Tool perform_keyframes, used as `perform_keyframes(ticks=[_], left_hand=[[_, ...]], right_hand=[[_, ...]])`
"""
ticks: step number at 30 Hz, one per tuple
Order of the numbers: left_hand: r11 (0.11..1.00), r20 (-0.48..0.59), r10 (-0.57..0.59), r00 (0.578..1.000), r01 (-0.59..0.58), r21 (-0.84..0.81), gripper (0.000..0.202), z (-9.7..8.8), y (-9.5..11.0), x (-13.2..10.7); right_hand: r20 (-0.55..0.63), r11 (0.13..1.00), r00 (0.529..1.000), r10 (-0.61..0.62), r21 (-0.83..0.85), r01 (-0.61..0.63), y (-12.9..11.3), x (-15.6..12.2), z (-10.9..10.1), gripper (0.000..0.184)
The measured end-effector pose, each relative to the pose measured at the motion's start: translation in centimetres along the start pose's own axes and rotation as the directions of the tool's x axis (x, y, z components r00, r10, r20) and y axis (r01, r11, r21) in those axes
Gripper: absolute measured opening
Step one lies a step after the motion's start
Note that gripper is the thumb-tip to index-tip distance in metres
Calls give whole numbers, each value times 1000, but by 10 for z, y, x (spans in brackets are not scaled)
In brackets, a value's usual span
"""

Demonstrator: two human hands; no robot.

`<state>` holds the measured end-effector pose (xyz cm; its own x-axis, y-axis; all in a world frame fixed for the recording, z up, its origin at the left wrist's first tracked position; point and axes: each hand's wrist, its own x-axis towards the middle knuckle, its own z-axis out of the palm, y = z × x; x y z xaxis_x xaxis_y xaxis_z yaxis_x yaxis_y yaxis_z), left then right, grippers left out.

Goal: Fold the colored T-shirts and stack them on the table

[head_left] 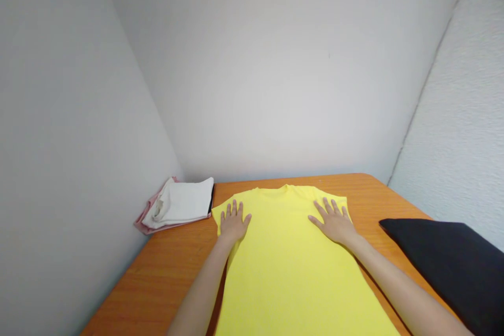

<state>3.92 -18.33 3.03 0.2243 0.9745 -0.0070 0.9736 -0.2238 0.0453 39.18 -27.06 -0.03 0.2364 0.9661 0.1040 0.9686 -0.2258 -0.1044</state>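
Note:
A yellow T-shirt (287,262) lies spread flat on an orange wooden table (165,268), its collar toward the far wall. My left hand (233,223) rests flat on the shirt's left shoulder, fingers stretched out. My right hand (334,220) lies flat on the right shoulder, fingers spread. Neither hand holds anything. Both forearms reach over the cloth from the near edge.
A small stack of folded clothes (179,207), white on top of pink, sits at the table's far left corner against the wall. A black garment (449,262) lies on the table's right side. Grey walls close in on the left, back and right.

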Motion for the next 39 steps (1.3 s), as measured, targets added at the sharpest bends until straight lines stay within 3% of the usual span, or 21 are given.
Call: perform_keyframes(ticks=[7,22,26,29,30,32,34,37,39], left_hand=[[1000,-35,-20,999,20,-9,74,10,8,21],[1000,-52,-8,999,8,0,72,6,12,18],[1000,-63,-9,998,10,13,66,-9,17,17],[997,-169,67,983,-59,49,60,-33,40,-3],[991,-225,134,965,-123,59,58,-40,54,-18],[945,-321,323,890,-321,62,53,-49,90,-63],[818,-338,546,767,-575,16,44,-44,136,-122],[604,-381,742,552,-797,22,24,-12,210,-206],[523,-337,810,480,-851,46,13,13,252,-238]], right_hand=[[-57,1000,998,22,-21,-23,15,20,3,79],[-47,999,999,25,21,-24,11,17,-1,75],[-129,988,988,86,138,-68,17,20,-18,68],[-173,971,968,181,188,-148,38,32,-39,61],[-168,968,966,198,187,-166,46,37,-46,59],[-142,966,967,211,182,-184,63,49,-57,55],[-111,965,971,210,181,-189,75,58,-64,48],[-69,966,975,210,169,-196,82,66,-65,40],[-49,966,974,219,153,-210,80,68,-62,35]])
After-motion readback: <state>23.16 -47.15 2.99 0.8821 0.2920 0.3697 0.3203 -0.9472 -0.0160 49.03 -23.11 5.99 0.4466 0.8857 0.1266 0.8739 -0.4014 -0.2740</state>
